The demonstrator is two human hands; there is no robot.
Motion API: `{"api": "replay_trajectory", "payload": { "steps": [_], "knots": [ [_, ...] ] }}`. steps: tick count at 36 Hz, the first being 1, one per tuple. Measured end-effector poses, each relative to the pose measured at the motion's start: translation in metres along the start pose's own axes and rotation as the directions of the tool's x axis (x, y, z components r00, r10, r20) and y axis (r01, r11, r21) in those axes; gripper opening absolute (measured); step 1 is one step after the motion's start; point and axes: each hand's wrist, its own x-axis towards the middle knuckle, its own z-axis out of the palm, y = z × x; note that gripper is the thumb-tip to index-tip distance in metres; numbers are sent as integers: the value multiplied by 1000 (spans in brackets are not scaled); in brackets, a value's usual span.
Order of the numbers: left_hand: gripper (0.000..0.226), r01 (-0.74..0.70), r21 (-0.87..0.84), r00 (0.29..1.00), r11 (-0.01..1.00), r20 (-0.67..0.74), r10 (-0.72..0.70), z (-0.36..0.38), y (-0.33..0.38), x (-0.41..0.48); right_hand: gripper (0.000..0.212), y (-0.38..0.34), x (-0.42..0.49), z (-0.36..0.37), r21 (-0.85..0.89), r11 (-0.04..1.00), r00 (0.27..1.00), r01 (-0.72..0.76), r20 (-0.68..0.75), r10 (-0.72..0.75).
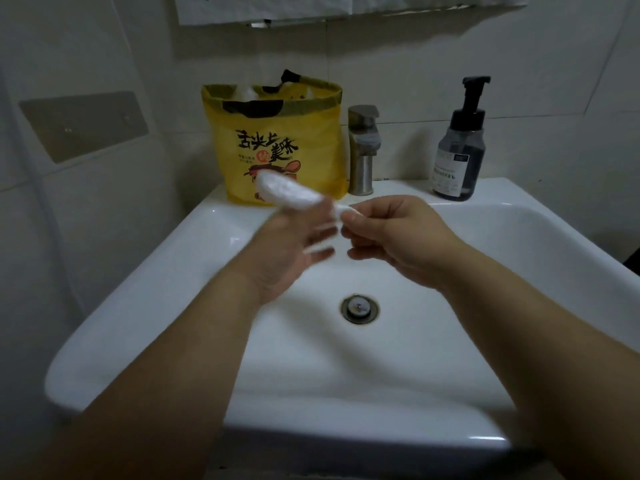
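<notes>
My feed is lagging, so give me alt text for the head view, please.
Over a white sink, the right hand pinches one end of a white crinkled plastic piece that runs to the blurred left hand. A yellow bag, a tap and a pump bottle stand behind.

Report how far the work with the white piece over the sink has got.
Done: the white piece is over the sink, in front of the open yellow bag. In hand: it lies over the fingers of the left hand, blurred, while the right hand pinches its near end. Left: no water shows at the tap, and the pump bottle stands untouched.
</notes>
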Motion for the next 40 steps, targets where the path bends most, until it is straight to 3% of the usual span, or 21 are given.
{"api": "replay_trajectory", "payload": {
  "steps": [2,9,13,16,21,25,32,40],
  "knots": [
    [36,20,202,996,979,80,-37,14,-11,-2,13,7,0,11,-9,1000,999,9,41,-9],
    [48,11,49,980,999,-201,-1,14,-1,6,13,8,0,14,-30,999,996,-17,82,19],
    [55,-4,181,908,984,-412,79,4,2,7,7,6,0,6,-26,998,996,-58,62,60],
    [37,-22,211,849,977,-512,130,-6,4,7,7,3,0,0,-37,996,995,-81,55,83],
    [26,-53,292,860,955,-472,192,-22,20,13,10,-12,7,-7,-58,994,994,-89,53,92],
    [12,-64,206,912,976,-385,141,-32,46,16,10,-30,24,-11,-92,993,998,-68,8,69],
    [14,-91,282,934,955,-308,180,-51,93,29,11,-72,65,-3,-156,987,1000,27,14,-25],
    [3,-137,569,820,811,-394,415,-67,130,60,8,-99,102,7,-226,966,989,128,-37,-140]
  ]
}}
